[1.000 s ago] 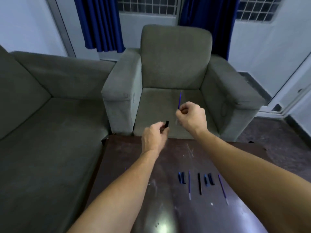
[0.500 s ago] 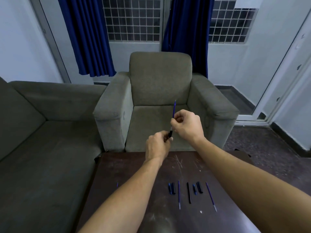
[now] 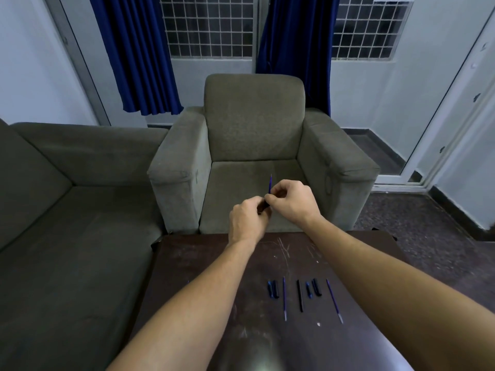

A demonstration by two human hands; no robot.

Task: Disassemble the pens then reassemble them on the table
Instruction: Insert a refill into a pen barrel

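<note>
Sofa (image 3: 67, 210): one, grey, along the left; its seat runs beside the table's left edge.
Armchair (image 3: 257, 156): one, grey, straight ahead, past the far edge of the table.
Curtains (image 3: 136, 54): two, blue, hanging before two grilled windows.
Table (image 3: 214, 263): one, dark and scratched; carries the loose pen parts in a row near its right half.
Left hand (image 3: 247, 223): raised above the far table edge; fingers clenched round a dark piece (image 3: 263, 206), mostly hidden, so I cannot tell which part it is.
Right hand (image 3: 293, 203): just beside the left, touching it at the fingertips; fingers pinching a blue refill (image 3: 270, 184) that stands nearly upright, its tip above the fist and its lower end meeting the dark piece.
Refills on table: two, thin and blue; one (image 3: 284, 298) left of centre, one (image 3: 334, 301) at the row's right end, slightly tilted.
Barrel (image 3: 299, 295): one, black, long, between the two refills.
Short pieces: four; a pair (image 3: 273, 289) at the left end, side by side; a pair (image 3: 313, 287) between barrel and right refill; blue or black, too small to name.
</note>
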